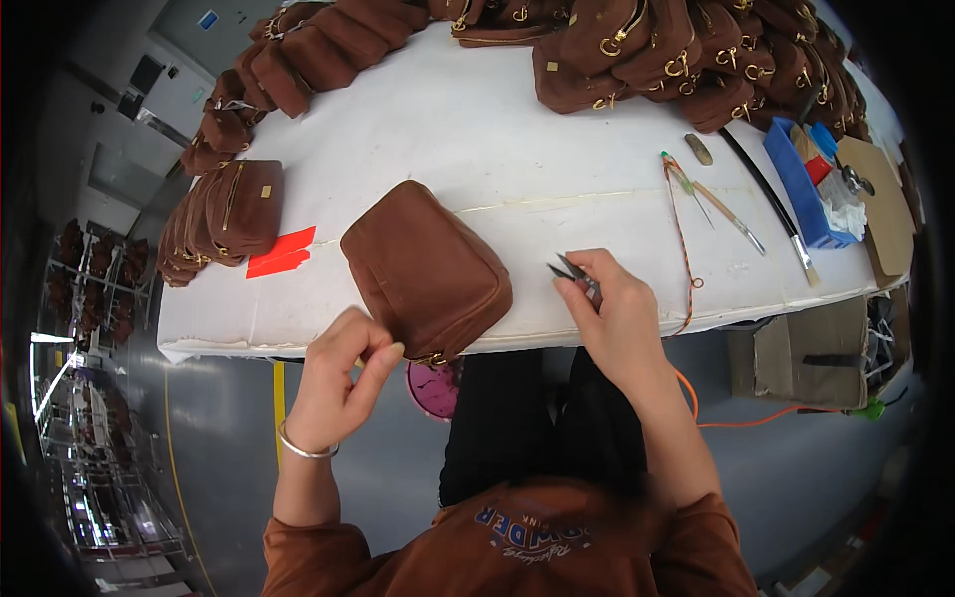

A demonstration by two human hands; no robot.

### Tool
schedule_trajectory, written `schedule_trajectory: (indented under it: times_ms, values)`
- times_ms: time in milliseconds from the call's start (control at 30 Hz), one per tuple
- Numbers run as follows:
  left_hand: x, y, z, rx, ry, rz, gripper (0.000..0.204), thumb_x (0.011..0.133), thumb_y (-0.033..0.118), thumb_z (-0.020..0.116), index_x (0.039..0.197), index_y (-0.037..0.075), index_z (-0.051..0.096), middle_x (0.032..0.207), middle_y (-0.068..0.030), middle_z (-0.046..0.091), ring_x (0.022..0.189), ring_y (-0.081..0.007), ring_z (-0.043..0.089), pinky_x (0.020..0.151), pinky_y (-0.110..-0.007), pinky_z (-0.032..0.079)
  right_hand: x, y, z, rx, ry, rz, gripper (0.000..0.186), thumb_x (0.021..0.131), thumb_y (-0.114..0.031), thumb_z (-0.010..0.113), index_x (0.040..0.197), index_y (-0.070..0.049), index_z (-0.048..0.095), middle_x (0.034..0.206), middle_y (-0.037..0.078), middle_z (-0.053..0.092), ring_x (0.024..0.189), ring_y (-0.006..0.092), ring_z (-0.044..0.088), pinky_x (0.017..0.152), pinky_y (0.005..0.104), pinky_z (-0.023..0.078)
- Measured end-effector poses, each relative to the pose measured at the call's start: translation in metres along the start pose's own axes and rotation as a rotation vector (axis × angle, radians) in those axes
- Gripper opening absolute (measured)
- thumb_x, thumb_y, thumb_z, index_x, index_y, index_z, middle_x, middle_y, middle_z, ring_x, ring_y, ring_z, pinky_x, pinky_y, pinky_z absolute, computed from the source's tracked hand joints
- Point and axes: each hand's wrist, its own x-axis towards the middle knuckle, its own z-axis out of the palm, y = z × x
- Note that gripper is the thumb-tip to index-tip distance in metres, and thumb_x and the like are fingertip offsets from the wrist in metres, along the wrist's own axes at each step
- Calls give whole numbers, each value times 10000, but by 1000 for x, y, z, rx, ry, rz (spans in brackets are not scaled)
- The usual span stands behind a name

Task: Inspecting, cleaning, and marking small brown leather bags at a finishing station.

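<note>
A bag-making workshop or small factory floor. Shown by dozens of identical brown suede pouches (686,50) heaped across the top of the frame and stacked in a row (224,214) at left on a white-covered worktable (477,129). Also by metal racks (85,289) holding more brown goods at far left, and a smooth grey floor (219,438) with a yellow line.

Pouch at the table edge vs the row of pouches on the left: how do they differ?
The single brown pouch lies flat and alone at the table's near edge, pinched at its corner by the left hand; the row of pouches stands on edge, packed together, untouched. The row shows gold zips; the single pouch shows mostly plain suede. Both are the same brown.
</note>
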Motion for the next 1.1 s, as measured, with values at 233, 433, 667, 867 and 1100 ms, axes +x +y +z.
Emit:
schedule_trajectory:
  times_ms: [233,433,667,867,1100]
  values:
    - [-79,-31,7,125,-31,-390,190,858,4,684,1047,18,671,922,-132,645,774,-228,622,662,-295,495,16,-7,8,-92,28,103,318,897,-205,718,1113,0,607,717,130,622,575,212,579,554,328,473]
    - [-60,-26,25,-114,225,-323,293,857,16,694,1148,18,666,1038,-120,647,851,-178,630,725,-270,512,12,-20,34,333,-54,95,395,939,-280,683,1154,42,605,647,74,535,584,135,465,559,283,418]
    - [-35,-18,51,-869,282,-638,308,1007,216,564,1227,2,592,1076,-82,674,914,-145,625,764,-257,494,17,-22,60,365,-89,117,509,970,-306,613,1260,107,548,932,258,696,850,270,699,772,346,525]
    - [-27,-35,45,-1311,265,-662,357,1029,254,519,1311,35,511,1174,-108,662,1036,-201,642,883,-316,502,18,-11,57,492,-187,216,437,978,-210,575,1267,115,542,1037,214,700,963,212,676,857,307,507]
    - [9,-9,52,-1926,182,-662,417,967,114,566,1358,15,464,1325,-131,558,1241,-278,543,1064,-434,445,11,-11,55,668,-277,257,421,964,-173,594,1300,76,543,1155,150,676,1059,163,633,912,286,483]
